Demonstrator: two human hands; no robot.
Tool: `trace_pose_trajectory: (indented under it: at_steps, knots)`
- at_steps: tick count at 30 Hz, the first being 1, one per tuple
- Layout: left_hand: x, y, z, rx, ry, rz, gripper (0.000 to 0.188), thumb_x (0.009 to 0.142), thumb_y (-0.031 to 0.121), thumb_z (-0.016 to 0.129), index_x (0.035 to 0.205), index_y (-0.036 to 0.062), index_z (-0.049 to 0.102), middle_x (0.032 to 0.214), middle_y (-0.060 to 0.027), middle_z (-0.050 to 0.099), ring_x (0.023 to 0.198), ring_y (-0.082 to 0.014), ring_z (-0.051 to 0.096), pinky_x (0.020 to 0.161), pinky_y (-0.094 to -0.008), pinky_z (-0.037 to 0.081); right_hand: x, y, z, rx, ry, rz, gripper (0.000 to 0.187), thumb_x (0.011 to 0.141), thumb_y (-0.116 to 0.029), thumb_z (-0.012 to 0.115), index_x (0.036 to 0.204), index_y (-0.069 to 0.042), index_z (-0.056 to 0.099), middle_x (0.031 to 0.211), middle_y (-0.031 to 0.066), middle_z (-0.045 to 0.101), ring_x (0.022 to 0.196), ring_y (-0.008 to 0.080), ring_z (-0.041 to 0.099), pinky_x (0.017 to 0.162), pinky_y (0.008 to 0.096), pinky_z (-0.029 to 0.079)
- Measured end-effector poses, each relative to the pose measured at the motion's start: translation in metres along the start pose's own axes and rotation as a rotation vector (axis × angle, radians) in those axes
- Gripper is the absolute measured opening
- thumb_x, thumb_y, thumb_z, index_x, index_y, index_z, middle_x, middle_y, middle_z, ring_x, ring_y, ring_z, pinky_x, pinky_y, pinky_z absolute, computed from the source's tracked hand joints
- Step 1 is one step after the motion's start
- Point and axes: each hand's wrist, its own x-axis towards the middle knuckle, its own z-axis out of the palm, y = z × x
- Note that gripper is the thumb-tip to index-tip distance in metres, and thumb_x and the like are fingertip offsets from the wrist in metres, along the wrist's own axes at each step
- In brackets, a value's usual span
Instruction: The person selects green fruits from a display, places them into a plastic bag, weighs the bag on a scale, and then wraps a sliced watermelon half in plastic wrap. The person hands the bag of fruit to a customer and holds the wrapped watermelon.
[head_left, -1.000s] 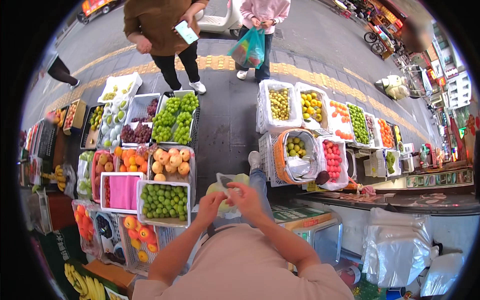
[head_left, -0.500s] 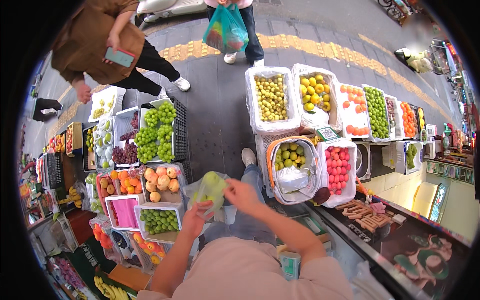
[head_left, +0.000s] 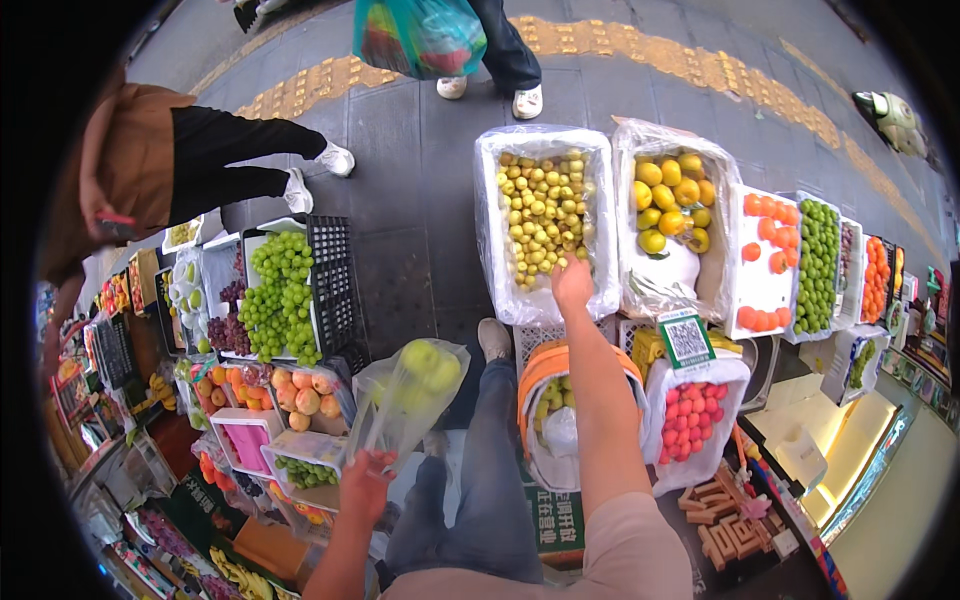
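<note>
My left hand (head_left: 367, 482) is closed around the gathered lower part of a clear plastic bag (head_left: 385, 415), held above my legs. Inside the bag show several round green fruits (head_left: 430, 365), blurred by the plastic. My right arm stretches forward over an orange-rimmed basket (head_left: 530, 385). At the near right corner of a white, plastic-lined foam box (head_left: 487, 240), my right hand (head_left: 572, 287) has its fingers drawn together on one of the small yellow-green jujubes (head_left: 545, 205). That fruit is partly hidden by the fingers.
Right of the jujubes stand boxes of yellow-orange citrus (head_left: 668, 185), orange fruit (head_left: 775, 235) and red fruit (head_left: 690, 420). Green grapes (head_left: 280, 290) and peaches (head_left: 305, 395) lie on the left. Two people stand beyond, one with a teal bag (head_left: 420, 40).
My right hand has left the plastic bag and reached forward right into the jujube box. The bag stays in my left hand. The person at left has shifted further left.
</note>
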Motion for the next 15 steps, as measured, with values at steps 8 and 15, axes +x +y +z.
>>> trace_pose_trajectory:
  at_steps: [8,15]
  knots:
    - [0.035,0.005,0.041,0.006,0.035,-0.081,0.023,0.086,0.028,0.057,0.084,0.0055,0.060,0.083,-0.0075,0.062,0.097,-0.0251,0.056,0.069,-0.0316,0.045,0.086,-0.012,0.050,0.133,0.184,0.075,0.042,0.077,-0.020,0.061,0.117,-0.010,0.050,0.115,0.0159,0.043,0.096,0.0345,0.054,0.081,0.0415,0.045]
    - [0.046,0.002,0.047,0.023,0.055,-0.112,0.019,0.087,0.023,0.055,0.083,0.0044,0.059,0.083,-0.0087,0.063,0.094,-0.0265,0.058,0.069,-0.0309,0.047,0.096,-0.028,0.063,0.052,0.102,0.007,0.040,0.077,-0.020,0.065,0.115,-0.015,0.051,0.105,0.0118,0.043,0.086,0.0304,0.056,0.074,0.0406,0.047]
